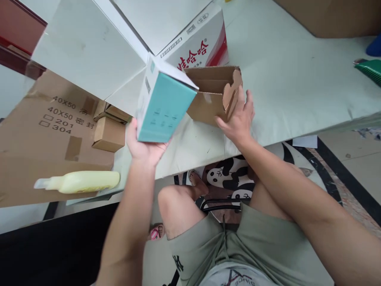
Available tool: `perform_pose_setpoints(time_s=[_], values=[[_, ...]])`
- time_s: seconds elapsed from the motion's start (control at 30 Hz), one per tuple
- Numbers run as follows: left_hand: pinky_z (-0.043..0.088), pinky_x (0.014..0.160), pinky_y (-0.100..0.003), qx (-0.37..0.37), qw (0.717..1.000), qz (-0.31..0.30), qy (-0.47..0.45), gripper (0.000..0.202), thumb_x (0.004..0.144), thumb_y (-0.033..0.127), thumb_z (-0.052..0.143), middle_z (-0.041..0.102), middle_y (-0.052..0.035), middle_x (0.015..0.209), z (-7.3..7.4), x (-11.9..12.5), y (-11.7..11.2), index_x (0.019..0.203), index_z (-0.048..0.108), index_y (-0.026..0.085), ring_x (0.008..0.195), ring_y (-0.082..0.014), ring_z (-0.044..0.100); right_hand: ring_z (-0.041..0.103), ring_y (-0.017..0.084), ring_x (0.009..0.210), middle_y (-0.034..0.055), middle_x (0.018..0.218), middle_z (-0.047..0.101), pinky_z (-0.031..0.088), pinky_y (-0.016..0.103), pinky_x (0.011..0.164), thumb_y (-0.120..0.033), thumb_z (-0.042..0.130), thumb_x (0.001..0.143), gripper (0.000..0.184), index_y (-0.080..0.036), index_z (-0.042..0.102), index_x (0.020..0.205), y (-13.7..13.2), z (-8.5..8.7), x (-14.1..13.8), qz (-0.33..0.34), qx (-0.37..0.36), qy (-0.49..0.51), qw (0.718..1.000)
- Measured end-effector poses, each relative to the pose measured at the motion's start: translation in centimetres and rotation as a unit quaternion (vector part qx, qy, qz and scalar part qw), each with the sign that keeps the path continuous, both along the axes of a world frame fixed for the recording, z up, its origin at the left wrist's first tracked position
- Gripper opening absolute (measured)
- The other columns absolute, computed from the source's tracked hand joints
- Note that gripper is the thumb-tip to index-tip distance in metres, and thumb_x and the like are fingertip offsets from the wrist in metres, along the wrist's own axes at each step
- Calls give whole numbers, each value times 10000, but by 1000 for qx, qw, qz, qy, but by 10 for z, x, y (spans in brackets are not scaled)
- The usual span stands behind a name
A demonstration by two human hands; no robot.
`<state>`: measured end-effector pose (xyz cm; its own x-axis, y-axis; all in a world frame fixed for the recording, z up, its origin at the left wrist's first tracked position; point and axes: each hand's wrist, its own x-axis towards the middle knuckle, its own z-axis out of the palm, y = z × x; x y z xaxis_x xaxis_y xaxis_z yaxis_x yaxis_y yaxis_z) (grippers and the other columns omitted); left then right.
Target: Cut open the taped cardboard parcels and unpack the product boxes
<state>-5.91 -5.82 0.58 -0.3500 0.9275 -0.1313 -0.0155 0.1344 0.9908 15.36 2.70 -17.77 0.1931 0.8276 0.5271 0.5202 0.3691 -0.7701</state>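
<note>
A teal and white box is held up over the table, tilted, with my left hand wrapped around its lower end. Its printed teal side faces me. To its right stands a brown cardboard box with its top open and a scalloped flap at the right end. My right hand rests against that box's right end, thumb on the near side and fingers along the far side. The teal box's upper corner overlaps the brown box's left part in view, so that part is hidden.
Behind stands a large white carton with red lettering, its flaps raised. At left are small brown boxes, a printed cardboard carton and a pale yellow bottle. Another brown carton and a green packet sit at right.
</note>
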Motion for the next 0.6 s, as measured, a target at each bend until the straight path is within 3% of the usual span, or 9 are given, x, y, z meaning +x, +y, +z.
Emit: perform_pose_setpoints(time_s=[0.07, 0.13, 0.23, 0.4, 0.6], values=[[636, 894, -379, 12, 998, 53, -34, 597, 932, 620, 367, 648, -90, 1463, -39, -1, -22, 1373, 583, 280, 1364, -309, 605, 413, 458, 1438, 191, 1501, 412, 395, 775, 1095, -584, 582, 912, 787, -275, 302, 1580, -20, 10, 2, 51, 22, 5, 998], [623, 944, -408, 19, 994, 84, -71, 609, 906, 646, 380, 659, -94, 1450, -73, 1, -42, 1356, 595, 296, 1390, -309, 590, 559, 379, 1278, 159, 1327, 547, 487, 676, 1059, -476, 517, 956, 598, -270, 403, 1507, -45, 19, 1, 142, 31, 12, 989], [615, 953, -445, 17, 988, 97, -122, 605, 874, 699, 407, 694, -70, 1401, -110, 8, -67, 1305, 631, 337, 1367, -317, 610, 590, 348, 1218, 145, 1273, 575, 520, 607, 1047, -425, 530, 944, 540, -274, 445, 1455, -77, 27, -9, 218, 47, 20, 975], [604, 940, -439, 6, 968, 93, -232, 564, 820, 653, 565, 728, -70, 1351, -142, 9, -89, 1247, 693, 307, 1297, -335, 649, 507, 341, 1418, 132, 1502, 501, 480, 580, 1163, -451, 580, 948, 655, -313, 360, 1549, -91, 28, -32, 264, 120, 13, 957], [596, 886, -397, -45, 931, 132, -338, 566, 802, 614, 617, 748, -85, 1286, -162, -11, -99, 1233, 702, 257, 1162, -298, 700, 447, 312, 1525, 116, 1574, 520, 397, 572, 1267, -463, 522, 995, 600, -286, 384, 1551, -102, 28, -53, 373, 64, 5, 926]])
